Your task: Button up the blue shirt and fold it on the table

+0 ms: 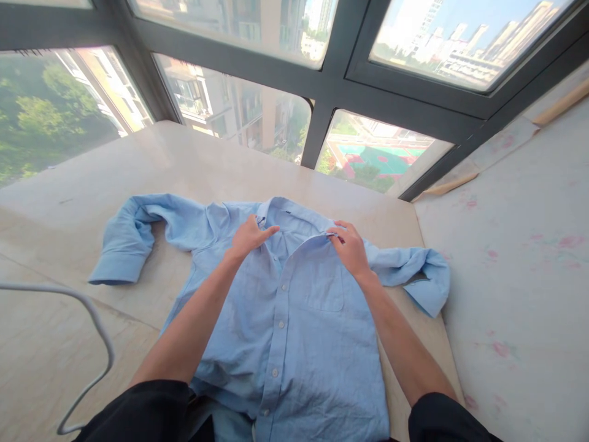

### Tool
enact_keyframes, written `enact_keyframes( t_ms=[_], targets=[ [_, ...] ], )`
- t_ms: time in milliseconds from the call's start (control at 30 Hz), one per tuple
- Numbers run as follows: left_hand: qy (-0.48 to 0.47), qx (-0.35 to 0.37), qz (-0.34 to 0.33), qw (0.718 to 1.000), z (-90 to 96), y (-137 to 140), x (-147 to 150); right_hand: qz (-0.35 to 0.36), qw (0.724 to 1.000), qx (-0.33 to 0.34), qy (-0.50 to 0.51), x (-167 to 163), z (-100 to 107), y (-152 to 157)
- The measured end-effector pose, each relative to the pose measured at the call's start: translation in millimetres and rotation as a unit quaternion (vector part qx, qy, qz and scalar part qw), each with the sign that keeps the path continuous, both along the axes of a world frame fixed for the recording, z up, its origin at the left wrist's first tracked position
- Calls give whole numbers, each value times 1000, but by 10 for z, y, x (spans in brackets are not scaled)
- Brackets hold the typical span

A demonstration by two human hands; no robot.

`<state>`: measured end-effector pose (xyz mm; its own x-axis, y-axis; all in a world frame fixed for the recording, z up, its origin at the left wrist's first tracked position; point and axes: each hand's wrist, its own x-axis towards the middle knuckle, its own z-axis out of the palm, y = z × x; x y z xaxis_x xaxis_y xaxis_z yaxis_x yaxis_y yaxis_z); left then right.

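Observation:
A light blue button-up shirt (pixel 304 344) lies front side up, its collar spread and the buttons below it fastened. At the collar's left side is my left hand (pixel 248 237), fingers bent at the fabric and thumb stretched toward the neck opening. My right hand (pixel 350 247) pinches the right collar edge between thumb and fingers. The left sleeve in view (pixel 124 242) bends down toward its cuff. On the other side, the right sleeve (pixel 426 270) lies folded and twisted, its cuff close to the wall.
The shirt rests on a pale stone window ledge (pixel 69 202). Dark-framed windows (pixel 257 67) stand behind it. A flower-patterned wall (pixel 519 276) borders the right side. A grey-white cable (pixel 99 322) loops at the lower left, near my left forearm.

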<state>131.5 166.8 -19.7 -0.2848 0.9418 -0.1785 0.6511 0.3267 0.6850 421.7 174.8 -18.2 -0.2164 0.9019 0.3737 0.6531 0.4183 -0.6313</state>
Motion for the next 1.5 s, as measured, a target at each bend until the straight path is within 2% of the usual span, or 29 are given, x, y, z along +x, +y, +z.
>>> enact_keyframes(
  t_ms=[67,133,200,267,333,400,500,600,700,800,867,933,1000,1133,1300,1400,1500],
  targets=[
    [-14,21,8,1000,-14,40,47,25,998,39,30,-104,129,-61],
    [-123,29,-4,992,17,80,101,62,994,67,66,-220,223,-74],
    [-251,48,-35,966,67,120,163,93,987,76,110,-326,228,-17],
    [-306,66,-74,947,87,158,224,106,983,63,139,-405,134,97],
    [-243,68,-103,962,45,190,279,109,988,31,108,-454,-19,223],
    [-105,65,-116,986,-42,202,323,117,993,-10,12,-480,-164,308],
    [57,97,-133,985,-158,165,372,118,982,-42,-140,-507,-248,301],
    [149,138,-152,967,-152,93,404,95,970,12,-222,-552,-163,172],
    [218,126,-135,958,-55,18,427,101,949,86,-285,-609,-50,21],
    [233,94,-155,956,18,-106,472,190,910,91,-357,-645,-43,-95],
    [231,66,-223,945,17,-236,524,265,877,61,-397,-646,-97,-146],
    [226,36,-273,934,-16,-384,579,301,857,34,-418,-631,-156,-182],
    [225,13,-269,937,-51,-514,621,306,855,27,-417,-604,-190,-207],
    [235,-21,-223,946,-37,-638,638,321,864,55,-384,-525,-181,-232],
    [244,-41,-219,944,27,-669,646,359,855,158,-338,-418,-238,-204],
    [237,-49,-187,952,-3,-707,679,348,852,225,-321,-380,-317,-175],
    [231,-46,-161,959,-55,-740,699,324,851,260,-321,-380,-375,-152]
  ],
)
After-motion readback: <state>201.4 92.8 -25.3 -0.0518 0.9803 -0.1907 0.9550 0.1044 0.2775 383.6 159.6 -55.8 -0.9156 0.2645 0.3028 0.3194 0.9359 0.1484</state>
